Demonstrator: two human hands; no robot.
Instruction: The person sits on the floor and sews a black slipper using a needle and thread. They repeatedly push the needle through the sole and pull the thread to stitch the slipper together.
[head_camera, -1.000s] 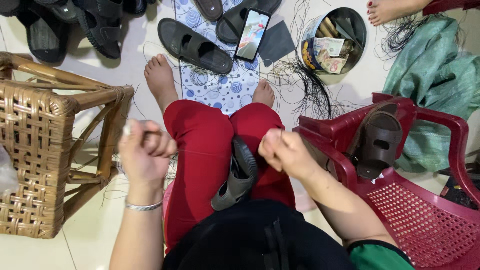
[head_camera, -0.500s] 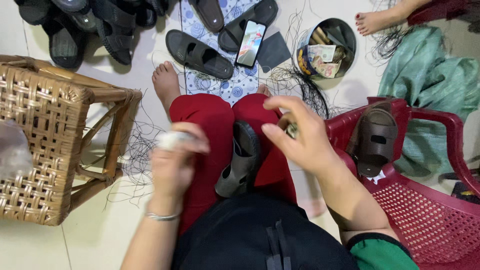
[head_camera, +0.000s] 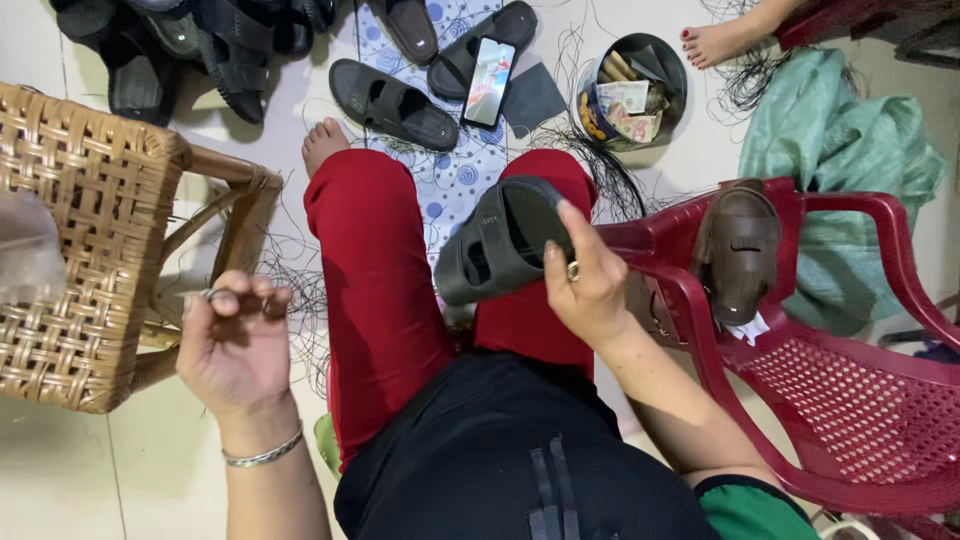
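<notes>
Since the half-second before, both hands had swung apart: my right hand (head_camera: 590, 290) had lifted the black sandal (head_camera: 500, 250) off my lap and tipped it up over my right knee, while my left hand (head_camera: 235, 345) had drawn out to the side, beside the wicker stool (head_camera: 85, 230). Around me sat that stool on the left, the red plastic chair (head_camera: 850, 400) on the right with a brown sandal (head_camera: 738, 250) on its seat, and a pile of dark sandals (head_camera: 180, 50) ahead on the floor, with a phone (head_camera: 488, 80) and a round tin (head_camera: 635, 90) further out. My right fingers were wrapped around the black sandal's heel end, holding it firmly; my left fingers were pinched narrow on something small and metallic, and I could not tell exactly what. I judged steady work needed the sandal braced on my thigh. Open room lay mostly between my knees; the chair arm crowded my right elbow, and loose black threads (head_camera: 300, 300) trailed beside the stool.
</notes>
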